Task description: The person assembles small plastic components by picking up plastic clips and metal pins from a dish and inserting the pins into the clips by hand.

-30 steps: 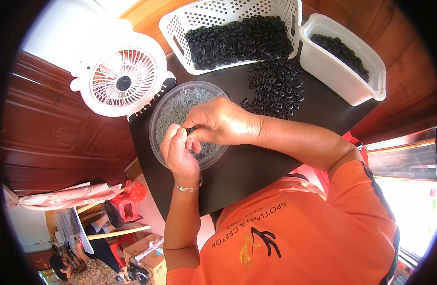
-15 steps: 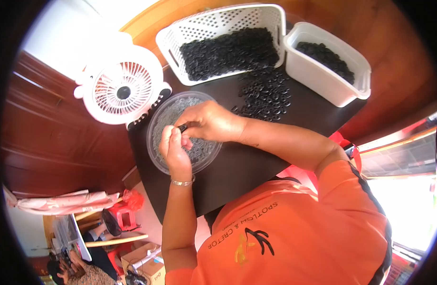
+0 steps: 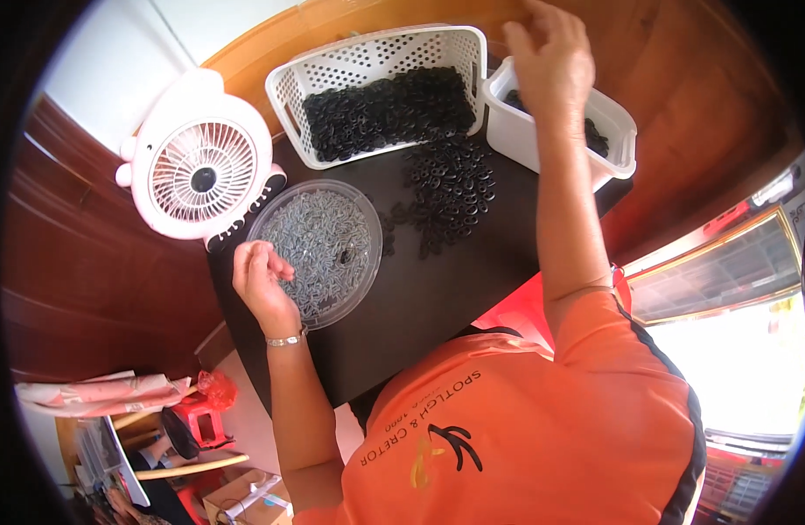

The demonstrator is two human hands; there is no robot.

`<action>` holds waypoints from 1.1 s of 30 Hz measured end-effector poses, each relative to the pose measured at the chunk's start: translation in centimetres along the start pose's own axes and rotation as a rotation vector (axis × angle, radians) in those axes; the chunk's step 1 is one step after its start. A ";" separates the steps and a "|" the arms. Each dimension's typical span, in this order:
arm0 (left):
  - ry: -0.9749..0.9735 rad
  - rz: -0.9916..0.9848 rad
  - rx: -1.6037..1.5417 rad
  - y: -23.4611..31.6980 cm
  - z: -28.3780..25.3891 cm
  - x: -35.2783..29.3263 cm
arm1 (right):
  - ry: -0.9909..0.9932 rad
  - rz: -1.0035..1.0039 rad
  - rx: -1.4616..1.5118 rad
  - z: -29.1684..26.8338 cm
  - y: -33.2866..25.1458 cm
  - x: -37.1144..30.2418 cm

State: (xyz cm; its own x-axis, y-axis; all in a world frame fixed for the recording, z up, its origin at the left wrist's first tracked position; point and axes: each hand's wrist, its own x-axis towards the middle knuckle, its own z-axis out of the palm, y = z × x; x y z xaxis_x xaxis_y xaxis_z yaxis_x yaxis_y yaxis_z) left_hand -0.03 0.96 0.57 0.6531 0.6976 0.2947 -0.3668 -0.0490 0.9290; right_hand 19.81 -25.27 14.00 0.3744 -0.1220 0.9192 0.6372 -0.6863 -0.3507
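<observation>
My left hand [image 3: 264, 284] is at the near left rim of a round clear tub [image 3: 374, 262]. Its fingers are curled together, and anything inside them is hidden. Small grey screw-like pieces [image 3: 319, 227] fill the tub, with one black piece [image 3: 346, 257] lying among them. At the back right, my right hand [image 3: 556, 74] is raised over a white bin [image 3: 516, 136], fingers apart and nothing seen in them. Black ring-shaped pieces [image 3: 595, 138] lie in that bin, partly hidden by my hand and forearm.
A white perforated basket [image 3: 289, 96] holds many black pieces. More black rings [image 3: 451, 188] lie loose on the dark table [image 3: 420, 289] before it. A pink-white fan [image 3: 201, 179] stands left of the tub. Red stools [image 3: 206, 424] and a cardboard box [image 3: 236, 499] are on the floor.
My right hand has left the tub and moved up and right over the white bin. My left hand stayed near the tub, shifting to its left rim. The hands are now apart.
</observation>
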 end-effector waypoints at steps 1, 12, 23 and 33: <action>0.005 -0.015 -0.005 0.1 0.0 0.0 | 0.017 0.035 0.034 -0.3 -0.4 0.2; 0.059 -0.029 0.010 -0.5 -0.6 0.6 | -1.414 -0.413 0.645 5.7 -6.5 -14.1; 0.031 -0.114 0.069 -1.3 -0.9 0.9 | -1.477 -0.615 0.438 8.0 -9.7 -16.6; -0.177 -0.259 0.141 -1.8 -0.4 0.3 | -1.471 0.252 0.956 8.9 -8.8 -16.5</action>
State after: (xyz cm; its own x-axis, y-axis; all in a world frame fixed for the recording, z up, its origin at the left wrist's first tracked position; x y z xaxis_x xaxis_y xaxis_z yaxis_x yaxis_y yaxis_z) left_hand 0.59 1.54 -1.10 0.8220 0.5655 0.0682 -0.0868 0.0060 0.9962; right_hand 14.08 -10.85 0.31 0.4115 0.9042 0.1141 0.4062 -0.0699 -0.9111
